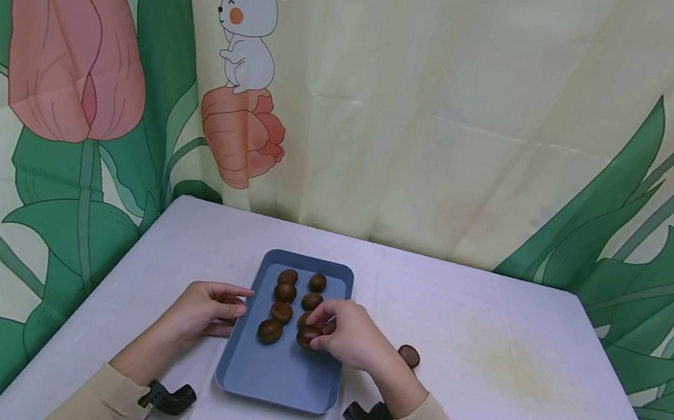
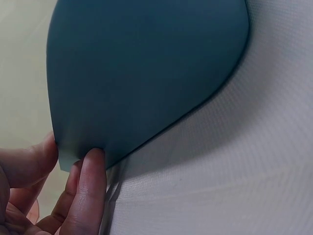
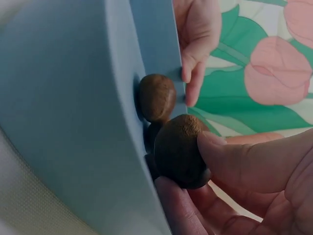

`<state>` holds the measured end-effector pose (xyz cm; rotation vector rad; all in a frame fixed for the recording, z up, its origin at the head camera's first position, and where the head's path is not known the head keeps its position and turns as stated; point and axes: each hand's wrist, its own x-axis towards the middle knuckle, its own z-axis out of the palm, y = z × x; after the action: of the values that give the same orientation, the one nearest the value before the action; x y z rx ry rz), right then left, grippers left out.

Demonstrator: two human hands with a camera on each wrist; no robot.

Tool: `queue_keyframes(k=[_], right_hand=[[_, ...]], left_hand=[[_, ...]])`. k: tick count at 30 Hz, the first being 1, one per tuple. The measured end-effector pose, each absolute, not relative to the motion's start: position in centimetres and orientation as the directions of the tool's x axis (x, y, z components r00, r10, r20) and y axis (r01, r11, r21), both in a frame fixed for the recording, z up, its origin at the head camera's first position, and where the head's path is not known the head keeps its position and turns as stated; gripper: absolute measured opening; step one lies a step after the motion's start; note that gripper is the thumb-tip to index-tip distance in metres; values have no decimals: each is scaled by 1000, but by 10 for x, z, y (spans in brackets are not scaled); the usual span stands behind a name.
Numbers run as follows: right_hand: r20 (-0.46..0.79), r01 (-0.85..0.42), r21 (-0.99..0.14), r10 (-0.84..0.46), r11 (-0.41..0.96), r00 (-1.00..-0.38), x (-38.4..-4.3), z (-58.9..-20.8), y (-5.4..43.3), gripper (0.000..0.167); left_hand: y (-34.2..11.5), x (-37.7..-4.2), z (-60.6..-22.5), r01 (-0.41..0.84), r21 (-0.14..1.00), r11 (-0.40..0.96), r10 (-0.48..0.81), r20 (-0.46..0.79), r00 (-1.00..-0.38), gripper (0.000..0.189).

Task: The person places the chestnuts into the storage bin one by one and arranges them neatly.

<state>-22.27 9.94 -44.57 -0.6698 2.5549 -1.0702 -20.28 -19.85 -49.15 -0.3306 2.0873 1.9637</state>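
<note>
A blue tray (image 1: 281,383) lies on the table with chestnuts in two columns. Between thumb and fingers, my right hand (image 1: 356,336) pinches a brown chestnut (image 3: 178,152) at the near end of the right column, partly covering the chestnut behind it. The left column includes a chestnut (image 1: 270,332) at its near end. At the tray's left side, my left hand (image 1: 203,310) touches the rim and outer wall with fairly straight fingers (image 2: 90,191). One more chestnut (image 1: 409,356) lies outside the tray, beside my right forearm.
A white cloth covers the table (image 1: 477,412). Behind it hangs a curtain (image 1: 395,101) printed with tulips and a rabbit on a carrot. Black wrist cameras, such as the left one (image 1: 168,398), sit on both wrists close to the tabletop.
</note>
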Motion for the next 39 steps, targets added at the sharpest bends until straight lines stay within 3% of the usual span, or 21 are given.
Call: queue_keyframes(k=[24, 39], right_hand=[[-22, -392, -610, -509, 689, -861, -219, -453, 83, 21], [-21, -387, -616, -506, 685, -862, -219, -454, 84, 21]], left_hand=[[-199, -204, -491, -337, 939, 59, 4, -338, -941, 39], [-199, -205, -493, -341, 938, 69, 1, -342, -940, 40]])
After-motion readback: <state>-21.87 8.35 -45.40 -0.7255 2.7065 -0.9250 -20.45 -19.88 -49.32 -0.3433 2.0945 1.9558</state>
